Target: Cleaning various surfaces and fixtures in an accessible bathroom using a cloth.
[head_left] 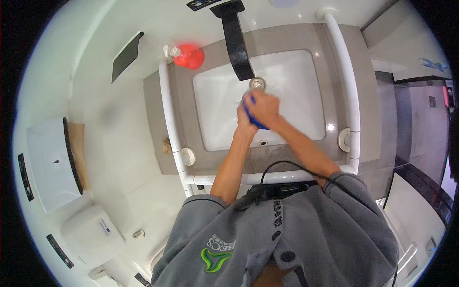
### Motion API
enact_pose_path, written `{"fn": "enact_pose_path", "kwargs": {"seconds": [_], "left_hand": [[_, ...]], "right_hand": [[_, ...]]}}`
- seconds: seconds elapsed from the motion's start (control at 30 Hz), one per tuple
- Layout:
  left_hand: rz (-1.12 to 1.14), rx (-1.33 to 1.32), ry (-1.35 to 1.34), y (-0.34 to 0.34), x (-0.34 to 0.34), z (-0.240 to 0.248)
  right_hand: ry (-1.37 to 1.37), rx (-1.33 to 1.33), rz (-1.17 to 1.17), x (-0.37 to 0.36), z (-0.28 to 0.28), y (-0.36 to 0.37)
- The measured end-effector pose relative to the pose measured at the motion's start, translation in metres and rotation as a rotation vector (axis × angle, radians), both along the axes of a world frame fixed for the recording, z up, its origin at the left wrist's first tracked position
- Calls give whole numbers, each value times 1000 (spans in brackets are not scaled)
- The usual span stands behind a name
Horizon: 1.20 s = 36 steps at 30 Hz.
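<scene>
Over the white sink, both my hands are pressed together around a bunched blue cloth. My left hand is closed on it from the left side. My right hand is wrapped over it from the right, fingers blurred by motion. Parts of the cloth show between the hands and below them; the rest is hidden in the grip. Just beyond the hands are the round metal drain and the tip of the black faucet.
A pump bottle of red liquid stands at the sink's back left corner. White grab rails run along both sides and the front of the grey counter. White dispensers hang on the left wall. A black cable crosses near my right forearm.
</scene>
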<state>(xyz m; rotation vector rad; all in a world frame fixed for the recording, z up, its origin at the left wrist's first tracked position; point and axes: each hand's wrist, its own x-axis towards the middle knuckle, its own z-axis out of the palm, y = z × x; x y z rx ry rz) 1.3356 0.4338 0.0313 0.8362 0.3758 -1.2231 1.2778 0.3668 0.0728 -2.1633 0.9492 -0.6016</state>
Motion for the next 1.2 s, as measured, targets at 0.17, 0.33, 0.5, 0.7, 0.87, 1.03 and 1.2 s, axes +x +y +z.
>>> {"fn": "enact_pose_path", "kwargs": {"seconds": [0.17, 0.33, 0.5, 0.7, 0.87, 1.03, 1.2], "left_hand": [[-35, 160, -171, 5, -2, 25], [-80, 123, -307, 14, 15, 50], [-6, 328, -182, 31, 37, 50], [-431, 315, -750, 34, 13, 51], [-353, 464, -1115, 20, 18, 25], [-492, 343, -1019, 13, 36, 42], [-385, 227, -387, 7, 44, 77]], "right_hand": [[148, 259, -202, 1, -26, -21], [-57, 432, -326, 5, -13, -30], [-272, 341, -179, 42, 17, -9], [-306, 567, -297, 52, 25, -22], [-386, 728, -239, 50, 16, -27], [-403, 916, -284, 19, -44, -70], [-366, 1023, -136, -25, -19, -74]]}}
